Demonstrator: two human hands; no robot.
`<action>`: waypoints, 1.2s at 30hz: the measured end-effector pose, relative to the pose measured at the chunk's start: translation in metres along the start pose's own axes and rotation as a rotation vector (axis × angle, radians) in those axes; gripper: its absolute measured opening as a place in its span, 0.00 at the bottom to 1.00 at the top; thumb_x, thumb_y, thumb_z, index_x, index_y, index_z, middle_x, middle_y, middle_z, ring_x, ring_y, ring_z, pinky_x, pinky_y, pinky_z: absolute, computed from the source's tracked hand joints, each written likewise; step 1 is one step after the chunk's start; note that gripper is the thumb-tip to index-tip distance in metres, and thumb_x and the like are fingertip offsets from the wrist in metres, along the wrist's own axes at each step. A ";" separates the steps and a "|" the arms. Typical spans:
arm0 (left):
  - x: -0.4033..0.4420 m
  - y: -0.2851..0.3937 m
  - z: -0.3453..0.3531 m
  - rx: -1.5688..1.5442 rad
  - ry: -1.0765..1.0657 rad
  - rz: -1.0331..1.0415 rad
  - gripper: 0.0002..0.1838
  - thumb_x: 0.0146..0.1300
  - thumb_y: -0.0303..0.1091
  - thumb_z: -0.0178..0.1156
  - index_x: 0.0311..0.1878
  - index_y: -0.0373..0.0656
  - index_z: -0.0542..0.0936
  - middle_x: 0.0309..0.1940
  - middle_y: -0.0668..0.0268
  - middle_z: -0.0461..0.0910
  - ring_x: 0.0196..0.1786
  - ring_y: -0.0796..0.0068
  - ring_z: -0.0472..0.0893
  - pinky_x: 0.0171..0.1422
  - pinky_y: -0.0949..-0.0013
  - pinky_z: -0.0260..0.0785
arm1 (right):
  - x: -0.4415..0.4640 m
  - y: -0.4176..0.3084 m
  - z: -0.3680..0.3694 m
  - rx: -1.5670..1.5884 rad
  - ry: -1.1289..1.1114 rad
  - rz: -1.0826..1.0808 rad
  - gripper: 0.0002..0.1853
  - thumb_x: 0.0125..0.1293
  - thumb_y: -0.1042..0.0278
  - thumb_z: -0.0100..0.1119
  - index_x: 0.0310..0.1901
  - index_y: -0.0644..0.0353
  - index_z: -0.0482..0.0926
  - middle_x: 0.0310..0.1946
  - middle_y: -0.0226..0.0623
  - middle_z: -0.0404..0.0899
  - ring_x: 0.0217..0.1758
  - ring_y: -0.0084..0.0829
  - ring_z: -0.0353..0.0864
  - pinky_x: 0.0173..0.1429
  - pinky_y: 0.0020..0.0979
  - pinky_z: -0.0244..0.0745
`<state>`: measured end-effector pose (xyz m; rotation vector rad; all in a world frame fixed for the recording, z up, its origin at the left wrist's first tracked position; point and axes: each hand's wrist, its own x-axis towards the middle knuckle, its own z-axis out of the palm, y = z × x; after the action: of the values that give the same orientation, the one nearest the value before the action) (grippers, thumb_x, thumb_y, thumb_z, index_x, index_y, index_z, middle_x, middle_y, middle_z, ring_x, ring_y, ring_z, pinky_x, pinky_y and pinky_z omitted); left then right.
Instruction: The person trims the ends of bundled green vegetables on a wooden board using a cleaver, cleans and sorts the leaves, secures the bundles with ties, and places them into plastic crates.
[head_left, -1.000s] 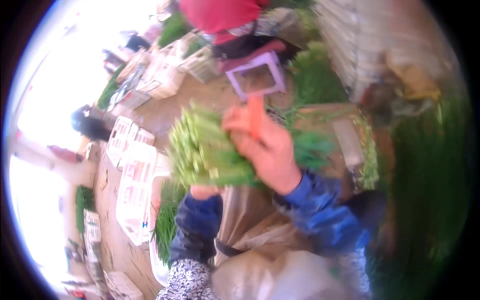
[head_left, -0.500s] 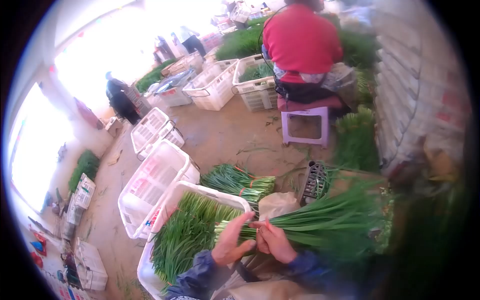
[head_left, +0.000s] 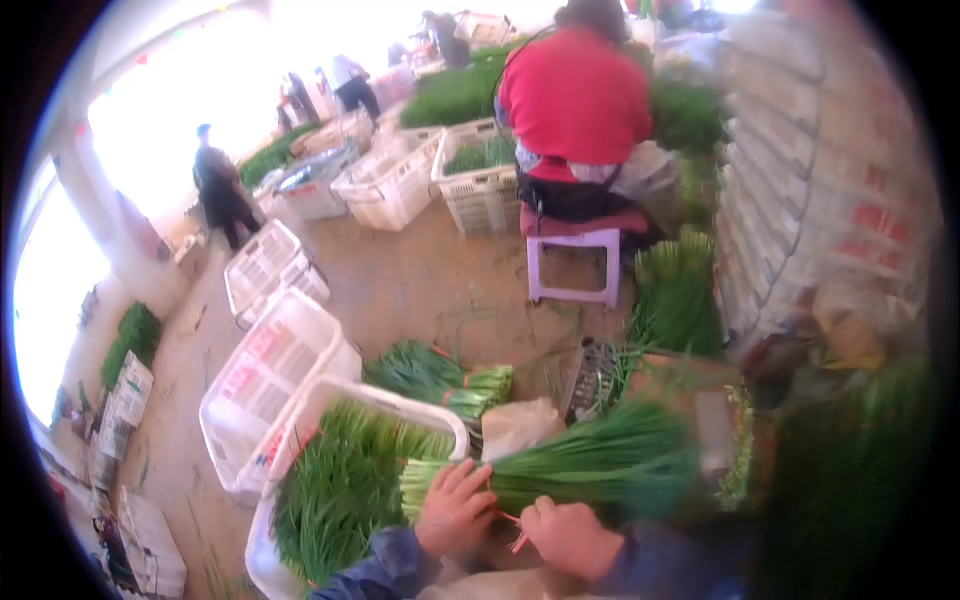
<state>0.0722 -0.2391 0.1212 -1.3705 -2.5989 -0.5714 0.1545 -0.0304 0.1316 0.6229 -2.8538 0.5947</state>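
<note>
A thick bunch of Chinese chives (head_left: 600, 465) lies across in front of me, pale stem ends left and green leaves right. My left hand (head_left: 458, 510) grips the bunch near its stems, fingers curled over the top. Around the bunch, beside those fingers, runs an orange-red tie (head_left: 507, 516). My right hand (head_left: 568, 537) is closed on that tie, a little apart from the chives, with the tie's loose end hanging below. Left of the bunch, a white crate (head_left: 262, 530) holds more chives. Beyond it lies a tied bunch (head_left: 440, 380) on the floor.
A wooden board (head_left: 665, 385) and a dark slotted rack (head_left: 590, 375) are just beyond the bunch. An open white crate (head_left: 225, 410) stands at left. A person in red (head_left: 575, 100) sits ahead on a purple stool (head_left: 572, 240). Stacked crates (head_left: 770, 200) line the right.
My left hand has gone from flat and raised to gripping the bunch. My right hand has drawn down and away, and the tie now shows between the hands. The view has shifted right.
</note>
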 end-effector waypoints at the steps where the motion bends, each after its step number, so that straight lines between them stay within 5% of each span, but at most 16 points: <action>1: -0.007 -0.006 0.009 -0.007 0.048 0.019 0.16 0.48 0.37 0.70 0.41 0.48 0.81 0.63 0.58 0.74 0.66 0.48 0.70 0.68 0.47 0.60 | 0.000 0.007 -0.001 0.141 0.014 -0.107 0.13 0.62 0.58 0.60 0.30 0.58 0.73 0.28 0.41 0.73 0.19 0.37 0.78 0.23 0.34 0.76; 2: -0.009 -0.005 0.011 -0.025 0.065 0.024 0.15 0.46 0.37 0.70 0.38 0.49 0.81 0.63 0.58 0.74 0.66 0.48 0.70 0.68 0.46 0.60 | 0.001 0.012 0.003 0.320 0.019 -0.219 0.11 0.61 0.60 0.60 0.32 0.59 0.73 0.33 0.43 0.73 0.26 0.40 0.79 0.27 0.36 0.76; 4: -0.004 0.002 0.007 -0.010 0.123 0.081 0.10 0.46 0.36 0.68 0.32 0.47 0.79 0.63 0.58 0.74 0.65 0.47 0.70 0.69 0.46 0.59 | 0.007 0.009 -0.001 0.761 -0.093 -0.100 0.03 0.57 0.75 0.56 0.33 0.59 0.74 0.39 0.40 0.72 0.35 0.34 0.77 0.33 0.32 0.76; 7: -0.007 0.012 0.013 -0.052 0.143 0.039 0.10 0.44 0.34 0.67 0.30 0.45 0.77 0.60 0.61 0.76 0.65 0.52 0.71 0.70 0.45 0.59 | 0.013 0.008 0.018 1.069 0.117 -0.156 0.04 0.65 0.77 0.48 0.34 0.62 0.73 0.41 0.39 0.74 0.34 0.28 0.73 0.40 0.26 0.72; 8: -0.010 0.016 0.013 -0.065 0.145 0.012 0.10 0.43 0.33 0.67 0.30 0.45 0.77 0.58 0.63 0.77 0.65 0.53 0.71 0.70 0.45 0.59 | 0.009 0.004 0.016 1.356 -0.063 0.032 0.10 0.73 0.67 0.48 0.33 0.62 0.71 0.39 0.40 0.75 0.33 0.28 0.72 0.44 0.27 0.71; 10: -0.014 0.018 0.015 -0.057 0.187 -0.044 0.10 0.43 0.33 0.66 0.30 0.46 0.78 0.58 0.65 0.78 0.65 0.54 0.72 0.70 0.45 0.59 | 0.009 -0.004 0.014 1.483 -0.104 0.080 0.17 0.76 0.57 0.47 0.33 0.62 0.70 0.36 0.40 0.74 0.33 0.27 0.71 0.41 0.26 0.70; 16: -0.025 0.012 0.021 -0.100 0.281 -0.063 0.06 0.45 0.36 0.65 0.27 0.49 0.78 0.56 0.71 0.79 0.64 0.55 0.72 0.68 0.45 0.61 | 0.010 -0.012 0.023 1.358 -0.176 0.200 0.20 0.77 0.53 0.46 0.33 0.62 0.70 0.28 0.36 0.73 0.28 0.24 0.70 0.33 0.25 0.65; 19: -0.029 0.009 0.026 -0.055 0.247 -0.031 0.06 0.44 0.35 0.65 0.28 0.50 0.79 0.57 0.71 0.79 0.65 0.54 0.72 0.68 0.43 0.61 | 0.006 -0.012 0.028 1.304 -0.194 0.268 0.13 0.73 0.64 0.46 0.31 0.61 0.70 0.24 0.34 0.70 0.24 0.26 0.68 0.30 0.27 0.64; 20: -0.026 0.006 0.022 -0.138 0.296 0.016 0.09 0.41 0.38 0.63 0.28 0.47 0.79 0.54 0.62 0.79 0.62 0.46 0.73 0.67 0.39 0.59 | 0.005 -0.010 0.029 1.250 -0.221 0.250 0.08 0.67 0.70 0.47 0.30 0.61 0.70 0.24 0.37 0.70 0.24 0.34 0.68 0.30 0.32 0.66; 21: -0.025 0.006 0.025 -0.128 0.285 0.052 0.10 0.39 0.38 0.63 0.28 0.46 0.81 0.54 0.61 0.80 0.60 0.45 0.74 0.65 0.41 0.61 | 0.005 -0.012 0.033 1.211 -0.029 0.119 0.15 0.74 0.58 0.48 0.34 0.60 0.73 0.20 0.31 0.70 0.21 0.25 0.69 0.29 0.26 0.66; 24: -0.015 0.011 0.026 -0.037 0.268 -0.009 0.07 0.38 0.34 0.65 0.25 0.48 0.81 0.51 0.64 0.82 0.59 0.47 0.75 0.64 0.44 0.61 | 0.003 -0.012 0.028 1.205 -0.067 0.123 0.11 0.71 0.65 0.51 0.33 0.63 0.72 0.27 0.40 0.71 0.29 0.40 0.73 0.34 0.34 0.69; 30: -0.006 0.022 0.018 -0.076 0.063 -0.034 0.10 0.39 0.27 0.67 0.30 0.44 0.80 0.54 0.61 0.77 0.63 0.48 0.70 0.66 0.44 0.58 | -0.013 -0.017 0.040 1.151 0.091 0.020 0.04 0.63 0.73 0.53 0.31 0.62 0.70 0.25 0.44 0.71 0.30 0.49 0.73 0.33 0.42 0.68; 36: 0.031 0.042 -0.009 0.256 -0.159 0.071 0.38 0.45 0.29 0.67 0.64 0.40 0.68 0.64 0.48 0.67 0.65 0.42 0.67 0.72 0.39 0.52 | -0.028 -0.015 0.048 1.016 0.183 0.029 0.09 0.62 0.68 0.56 0.28 0.62 0.70 0.27 0.45 0.71 0.30 0.51 0.75 0.32 0.46 0.69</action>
<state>0.0884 -0.1974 0.1500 -1.4671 -2.6166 -0.1168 0.1828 -0.0520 0.0868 0.5781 -2.2216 1.9979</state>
